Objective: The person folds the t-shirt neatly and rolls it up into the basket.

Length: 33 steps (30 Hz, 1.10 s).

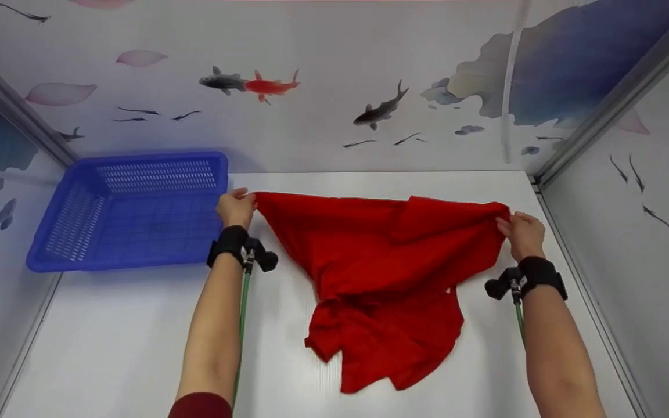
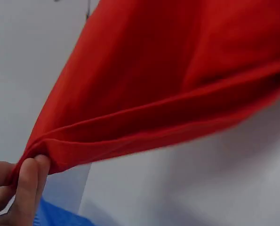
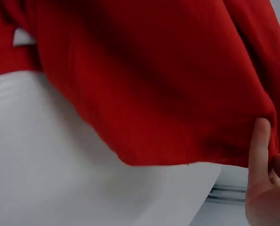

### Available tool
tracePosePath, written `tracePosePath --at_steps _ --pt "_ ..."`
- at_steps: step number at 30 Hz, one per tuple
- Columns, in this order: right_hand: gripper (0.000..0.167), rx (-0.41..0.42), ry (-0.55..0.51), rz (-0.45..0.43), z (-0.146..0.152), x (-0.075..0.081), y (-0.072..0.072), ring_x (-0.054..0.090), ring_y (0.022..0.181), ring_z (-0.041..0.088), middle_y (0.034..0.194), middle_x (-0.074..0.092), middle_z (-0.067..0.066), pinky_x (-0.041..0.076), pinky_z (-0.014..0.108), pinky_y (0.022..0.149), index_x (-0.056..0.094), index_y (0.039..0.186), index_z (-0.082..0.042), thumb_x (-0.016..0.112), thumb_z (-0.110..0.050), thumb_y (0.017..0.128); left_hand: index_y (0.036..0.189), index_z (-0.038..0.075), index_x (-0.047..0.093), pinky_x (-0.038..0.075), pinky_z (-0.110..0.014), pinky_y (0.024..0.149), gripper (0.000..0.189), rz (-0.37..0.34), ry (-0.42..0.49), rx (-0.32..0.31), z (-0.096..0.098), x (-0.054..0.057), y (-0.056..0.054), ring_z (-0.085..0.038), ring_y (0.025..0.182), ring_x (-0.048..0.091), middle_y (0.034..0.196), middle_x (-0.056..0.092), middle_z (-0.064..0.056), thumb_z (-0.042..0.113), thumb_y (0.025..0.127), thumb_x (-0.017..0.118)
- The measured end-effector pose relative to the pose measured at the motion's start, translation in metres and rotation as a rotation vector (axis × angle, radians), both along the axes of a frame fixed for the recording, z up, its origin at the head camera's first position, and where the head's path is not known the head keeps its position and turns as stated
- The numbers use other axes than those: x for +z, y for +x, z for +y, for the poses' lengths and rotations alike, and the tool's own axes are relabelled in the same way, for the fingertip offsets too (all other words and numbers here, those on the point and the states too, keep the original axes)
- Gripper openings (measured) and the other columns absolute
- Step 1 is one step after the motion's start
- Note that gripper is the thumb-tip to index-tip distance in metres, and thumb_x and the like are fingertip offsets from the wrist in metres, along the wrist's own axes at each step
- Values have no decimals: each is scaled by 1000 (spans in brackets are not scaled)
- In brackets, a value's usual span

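Observation:
A red shirt [image 1: 369, 249] is stretched sideways between the two hands, its upper edge pulled nearly straight and its lower part bunched on the white table. The left hand [image 1: 237, 208] pinches the upper left corner, close to the basket's right side. In the left wrist view, the fingertips [image 2: 28, 172] grip a doubled edge of fabric. At the upper right corner, the right hand [image 1: 523, 233] pinches the cloth between thumb and fingers. The right wrist view has a finger [image 3: 260, 146] lying along the shirt's corner, and a loose edge hangs over the table.
A blue plastic basket [image 1: 160, 264] with slotted sides stands at the back left of the white table [image 1: 125, 342]. Behind it rises a wall panel [image 1: 323, 128] painted with fish; side panels border the table left and right. Each wrist wears a black strap with a camera and green cable.

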State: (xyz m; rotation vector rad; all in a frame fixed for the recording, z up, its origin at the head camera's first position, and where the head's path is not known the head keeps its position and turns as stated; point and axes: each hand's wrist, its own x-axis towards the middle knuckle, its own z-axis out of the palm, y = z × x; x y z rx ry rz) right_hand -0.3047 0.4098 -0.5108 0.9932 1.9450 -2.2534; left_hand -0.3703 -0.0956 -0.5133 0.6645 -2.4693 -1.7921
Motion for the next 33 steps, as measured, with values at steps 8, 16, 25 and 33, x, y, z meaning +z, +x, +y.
tracePosePath --at_steps 8,16,25,33 --pt "67 416 303 -74 -24 -38 8 -1 148 33 160 -10 22 12 43 118 -11 154 -5 33 -14 105 135 -9 51 36 -46 107 44 129 -226 -340 26 -55 19 -42 131 43 140 46 -31 2 93 59" --pt "53 409 689 -47 -43 -57 57 37 132 45 145 34 35 35 50 106 28 146 12 45 -5 98 108 -9 65 48 -46 84 23 188 -344 -405 32 -84 70 -38 95 58 102 60 -24 5 90 66" --pt "45 418 750 -188 -84 -83 147 59 88 36 101 61 29 47 32 68 53 121 17 58 -20 94 89 -6 71 52 -38 71 9 153 -321 -617 47 -109 145 -30 78 64 82 69 -15 1 84 71" --pt "45 290 805 -255 -109 -96 170 59 91 47 99 61 35 48 46 74 50 110 20 61 -19 92 82 -1 72 48 -40 64 10 221 -512 -647 61 -118 172 -31 71 64 70 66 -9 -7 76 67"
